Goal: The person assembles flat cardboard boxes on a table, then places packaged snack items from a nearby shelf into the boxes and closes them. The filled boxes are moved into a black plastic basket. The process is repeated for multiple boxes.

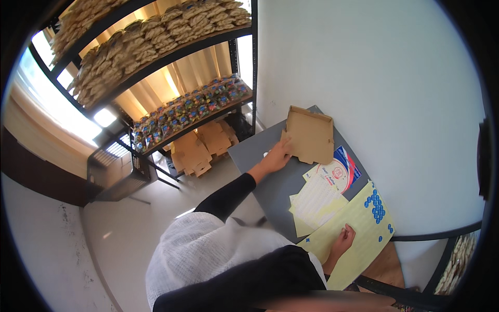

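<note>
My left hand (277,156) reaches out over the grey tabletop (269,195). Its slightly blurred fingers touch the left edge of an open, shallow cardboard box (310,132); whether they grip the edge cannot be told. Nearer to me, my right hand (344,238) rests on a large yellow backing sheet (362,249) with the fingers curled in and nothing visible in them. Several round blue stickers (377,208) cluster on the sheet's far right part. Between my hands lie white and yellow label sheets (317,201) and a printed self-adhesive label packet (343,171).
A pale wall (362,78) borders the table's far side. At left stands a black shelf rack (254,70) with stacked bags (156,43) and rows of small colourful packets (191,107). Flattened cardboard boxes (191,152) lie beneath, beside a dark plastic crate (121,167).
</note>
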The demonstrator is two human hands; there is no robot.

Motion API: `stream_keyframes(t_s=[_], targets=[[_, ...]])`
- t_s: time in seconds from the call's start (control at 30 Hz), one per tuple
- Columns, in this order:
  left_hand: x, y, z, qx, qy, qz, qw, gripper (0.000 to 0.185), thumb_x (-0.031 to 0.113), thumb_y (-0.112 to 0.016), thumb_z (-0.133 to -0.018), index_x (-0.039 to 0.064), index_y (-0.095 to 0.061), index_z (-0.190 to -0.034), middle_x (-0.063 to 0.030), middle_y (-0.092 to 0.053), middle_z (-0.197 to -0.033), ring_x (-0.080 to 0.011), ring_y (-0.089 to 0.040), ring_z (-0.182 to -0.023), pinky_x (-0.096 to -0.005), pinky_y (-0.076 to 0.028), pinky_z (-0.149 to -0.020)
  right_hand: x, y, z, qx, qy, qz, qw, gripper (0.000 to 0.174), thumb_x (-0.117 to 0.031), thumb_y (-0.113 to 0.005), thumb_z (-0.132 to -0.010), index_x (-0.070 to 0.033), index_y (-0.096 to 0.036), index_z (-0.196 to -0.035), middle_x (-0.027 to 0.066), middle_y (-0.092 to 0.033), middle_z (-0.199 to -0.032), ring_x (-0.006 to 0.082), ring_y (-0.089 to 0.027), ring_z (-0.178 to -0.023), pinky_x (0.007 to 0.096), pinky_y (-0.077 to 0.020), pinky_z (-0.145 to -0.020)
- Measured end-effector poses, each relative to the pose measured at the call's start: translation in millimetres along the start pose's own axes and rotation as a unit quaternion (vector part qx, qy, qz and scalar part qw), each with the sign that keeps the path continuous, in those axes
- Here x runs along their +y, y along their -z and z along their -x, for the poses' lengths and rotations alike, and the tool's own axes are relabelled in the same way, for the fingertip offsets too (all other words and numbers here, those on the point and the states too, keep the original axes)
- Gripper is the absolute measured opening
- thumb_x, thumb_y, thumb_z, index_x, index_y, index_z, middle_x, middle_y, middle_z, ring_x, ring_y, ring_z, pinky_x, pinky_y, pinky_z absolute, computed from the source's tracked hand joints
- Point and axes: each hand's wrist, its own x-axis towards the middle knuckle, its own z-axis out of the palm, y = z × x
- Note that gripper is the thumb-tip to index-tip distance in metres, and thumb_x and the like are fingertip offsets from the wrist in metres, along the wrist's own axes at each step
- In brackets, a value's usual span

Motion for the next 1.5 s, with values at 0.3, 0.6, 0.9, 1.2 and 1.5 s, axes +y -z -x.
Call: stream_keyframes(t_s=[0.3, 0.6, 0.9, 1.2, 1.5], targets=[[2, 60, 109, 0.056, 0.098, 0.047, 0.992, 0.022, 0.004, -0.062, -0.089, 0.006, -0.067, -0.111, -0.0137, -0.052, -0.141, -0.0349, -0.051, -0.128, -0.0419, -0.042, -0.107, -31, -38, -19, -0.032, 0.055, 0.023, 0.998, 0.021, -0.001, -0.055, -0.095, 0.001, -0.066, -0.112, 0.011, -0.061, -0.11, 0.0234, -0.061, -0.102, 0.0326, -0.0503, -0.085], [-12, 118, 206, 0.091, 0.132, 0.001, 0.987, 0.02, 0.001, -0.06, -0.087, 0.004, -0.067, -0.106, -0.0134, -0.059, -0.127, -0.035, -0.055, -0.119, -0.0412, -0.047, -0.099, -105, -127, -13, -0.126, 0.137, -0.052, 0.981, 0.021, 0.005, -0.057, -0.092, -0.001, -0.067, -0.11, 0.0113, -0.063, -0.109, 0.0235, -0.062, -0.1, 0.0322, -0.0504, -0.082], [-48, 179, 317, 0.049, 0.23, 0.04, 0.971, 0.023, 0.006, -0.061, -0.09, 0.004, -0.068, -0.112, -0.0145, -0.064, -0.117, -0.0349, -0.059, -0.113, -0.0409, -0.047, -0.099, -212, -226, 69, -0.257, 0.202, -0.093, 0.941, 0.015, 0.001, -0.06, -0.093, 0.0, -0.068, -0.105, 0.0104, -0.064, -0.107, 0.0204, -0.063, -0.097, 0.0301, -0.0527, -0.082], [-102, 251, 406, 0.059, 0.33, 0.003, 0.942, 0.025, 0.012, -0.062, -0.091, 0.007, -0.068, -0.115, -0.0161, -0.066, -0.111, -0.0356, -0.062, -0.104, -0.0416, -0.049, -0.091, -236, -340, 179, -0.507, 0.161, -0.065, 0.844, 0.018, -0.005, -0.059, -0.092, -0.003, -0.068, -0.107, 0.0153, -0.064, -0.108, 0.0308, -0.064, -0.1, 0.0357, -0.051, -0.086], [-137, 221, 511, 0.03, 0.478, 0.07, 0.875, 0.029, 0.017, -0.063, -0.092, 0.007, -0.067, -0.119, -0.0199, -0.066, -0.116, -0.0393, -0.062, -0.107, -0.0439, -0.05, -0.093, -183, -449, 242, -0.652, 0.228, 0.069, 0.72, 0.026, -0.013, -0.062, -0.088, -0.006, -0.067, -0.113, 0.0175, -0.063, -0.109, 0.0345, -0.064, -0.101, 0.0432, -0.0507, -0.09]])
